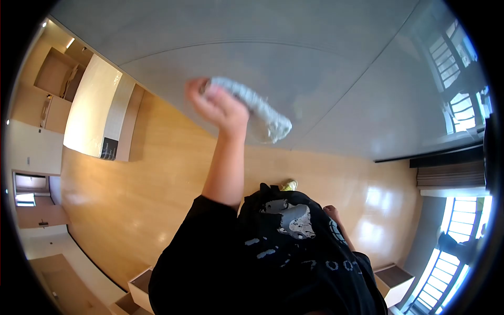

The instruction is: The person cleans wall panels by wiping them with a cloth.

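My left hand (219,106) is raised and closed round one end of a fluffy pale grey cleaning cloth (257,107). The cloth stretches out to the right of my fist, up against a glossy grey panel (294,68). Motion smears the hand and cloth slightly. Down beside my body hangs my right hand (331,211), small in view, with its fingers curled in and nothing visible in them.
A bed frame with a plastic-wrapped mattress (92,107) stands at the left on the wooden floor (157,184). Open drawer boxes (394,278) lie at the lower right and lower left. Barred windows (446,262) are on the right.
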{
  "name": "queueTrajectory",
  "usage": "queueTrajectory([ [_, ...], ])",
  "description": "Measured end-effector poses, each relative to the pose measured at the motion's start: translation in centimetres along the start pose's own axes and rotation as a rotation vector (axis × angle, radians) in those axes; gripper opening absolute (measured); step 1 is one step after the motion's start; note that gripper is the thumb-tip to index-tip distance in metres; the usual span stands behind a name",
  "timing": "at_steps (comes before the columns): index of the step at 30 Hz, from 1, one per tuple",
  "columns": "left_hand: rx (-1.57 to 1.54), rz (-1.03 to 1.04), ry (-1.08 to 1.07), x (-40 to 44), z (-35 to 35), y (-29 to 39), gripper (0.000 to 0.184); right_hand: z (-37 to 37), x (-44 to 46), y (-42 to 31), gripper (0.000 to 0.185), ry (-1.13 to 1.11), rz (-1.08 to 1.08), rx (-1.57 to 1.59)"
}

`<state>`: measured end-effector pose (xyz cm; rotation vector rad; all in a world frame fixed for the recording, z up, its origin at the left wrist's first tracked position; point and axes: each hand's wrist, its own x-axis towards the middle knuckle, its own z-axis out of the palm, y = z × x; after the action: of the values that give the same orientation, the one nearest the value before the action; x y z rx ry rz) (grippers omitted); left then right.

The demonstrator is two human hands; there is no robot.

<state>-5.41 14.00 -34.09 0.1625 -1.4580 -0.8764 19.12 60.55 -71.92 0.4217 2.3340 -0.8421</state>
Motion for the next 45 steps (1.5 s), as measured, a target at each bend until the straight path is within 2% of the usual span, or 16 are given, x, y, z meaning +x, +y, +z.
queueTrajectory([
  [3, 0.214, 0.087, 0.087, 2.0, 5.2, -3.1, 0.035, -1.3, -1.6, -3.1, 0.030, -0.037, 0.000, 0.091],
  [6, 0.315, 0.224, 0.173, 3.4, 5.9, -4.6, 0.034, -1.8, -2.2, -4.9, 0.030, -0.009, -0.021, 0.121],
  [11, 0.419, 0.298, 0.133, 3.8, 3.2, -5.1, 0.026, 0.6, -0.7, 1.3, 0.036, -0.020, -0.005, 0.083],
  [14, 0.403, 0.321, 0.132, 3.6, 2.7, -4.5, 0.025, 2.6, 0.8, 7.0, 0.038, -0.061, 0.037, -0.093],
  [17, 0.396, 0.334, 0.111, 2.8, 2.4, -3.7, 0.025, 1.7, 0.0, 6.4, 0.038, -0.064, 0.046, -0.087],
  [19, 0.384, 0.354, 0.075, 2.4, 2.6, -3.3, 0.025, 1.8, -0.4, 4.7, 0.038, -0.012, -0.004, 0.044],
  [22, 0.330, 0.411, 0.030, 1.6, 3.1, -2.8, 0.026, -1.3, -1.4, -5.5, 0.025, 0.144, -0.056, 0.119],
  [23, 0.315, 0.416, -0.021, 1.3, 3.1, -2.5, 0.026, -2.1, -1.5, -8.2, 0.025, 0.252, -0.295, 0.092],
  [26, 0.266, 0.427, -0.173, -0.4, 2.2, -0.5, 0.030, -5.9, -2.5, -17.7, 0.019, 0.330, -0.558, 0.056],
  [28, 0.125, 0.421, -0.344, -2.2, 1.3, 1.7, 0.033, -9.6, -5.0, -25.4, 0.023, 0.285, -0.663, 0.209],
  [30, -0.036, 0.390, -0.501, -4.5, 0.9, 4.1, 0.036, -13.0, -8.5, -31.5, 0.034, 0.449, -0.882, 0.071],
  [33, -0.291, 0.295, -0.722, -7.8, 0.6, 6.9, 0.040, -15.6, -12.1, -37.6, 0.048, 0.685, -1.055, 0.204],
  [35, -0.419, 0.206, -0.844, -9.1, 0.2, 8.2, 0.040, -16.7, -12.2, -39.3, 0.051, 0.707, -1.135, 0.317],
  [38, -0.544, 0.105, -0.958, -9.3, 0.2, 9.2, 0.041, -16.4, -11.8, -37.5, 0.048, 0.284, -1.007, 0.496],
  [44, -0.588, 0.187, -1.149, -8.9, -0.7, 9.1, 0.045, -14.6, -12.7, -36.1, 0.022, 0.326, -0.964, 0.714],
  [45, -0.545, 0.299, -1.117, -8.2, -0.5, 9.0, 0.044, -14.9, -12.4, -36.2, 0.019, 0.338, -0.948, 0.746],
])
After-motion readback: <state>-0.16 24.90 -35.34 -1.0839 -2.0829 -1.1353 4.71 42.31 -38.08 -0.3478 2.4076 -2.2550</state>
